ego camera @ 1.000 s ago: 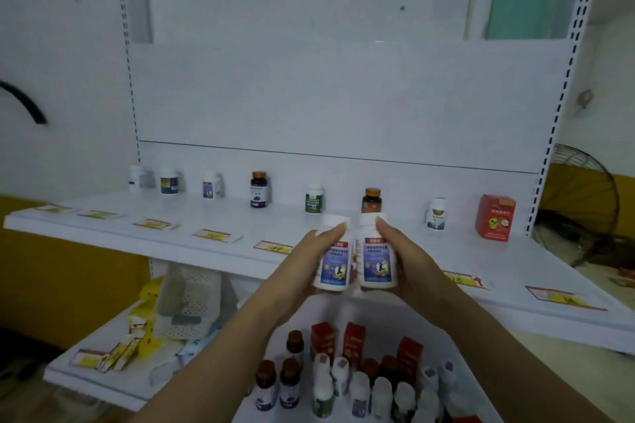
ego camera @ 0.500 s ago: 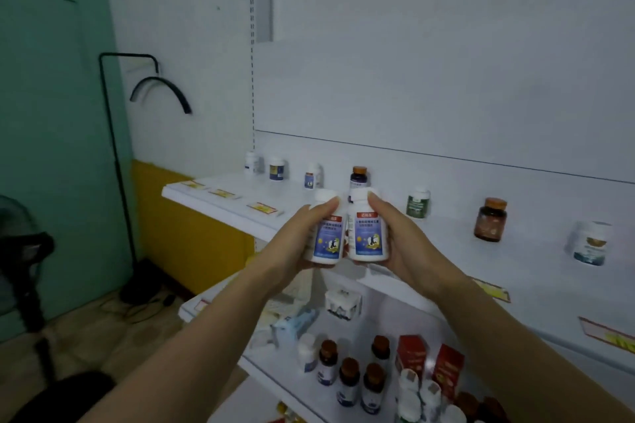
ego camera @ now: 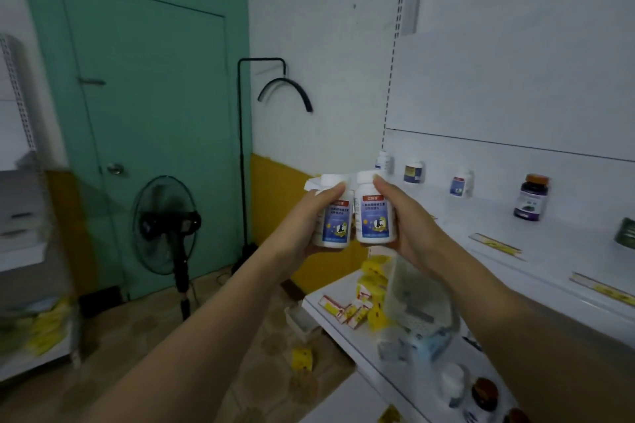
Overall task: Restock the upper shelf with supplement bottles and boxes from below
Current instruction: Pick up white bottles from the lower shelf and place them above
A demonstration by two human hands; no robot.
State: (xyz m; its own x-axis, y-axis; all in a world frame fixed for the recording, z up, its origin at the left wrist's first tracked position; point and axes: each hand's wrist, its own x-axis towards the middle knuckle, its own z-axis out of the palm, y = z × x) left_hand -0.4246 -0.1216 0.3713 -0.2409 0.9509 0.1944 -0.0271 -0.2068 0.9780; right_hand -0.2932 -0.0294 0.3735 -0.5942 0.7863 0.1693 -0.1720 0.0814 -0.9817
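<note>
Two matching white bottles with blue labels are held upright side by side in front of the left end of the upper shelf (ego camera: 549,251). My left hand (ego camera: 302,223) grips the left bottle (ego camera: 335,216). My right hand (ego camera: 409,227) grips the right bottle (ego camera: 374,213), with a fingertip on its cap. Along the back of the upper shelf stand single bottles: a white one (ego camera: 384,161), another white one (ego camera: 414,171), a third (ego camera: 461,182) and a dark purple one (ego camera: 532,196).
The lower shelf (ego camera: 347,330) holds small yellow boxes (ego camera: 372,288), a clear perforated basket (ego camera: 415,299) and several bottles (ego camera: 481,395) at its right. A standing fan (ego camera: 166,223), a black stand (ego camera: 242,161) and a green door (ego camera: 144,134) lie to the left.
The view has swung left, so the shelf now sits at the right and the door and fan appear. Both hands still hold the two bottles together, now at the shelf's left end.
</note>
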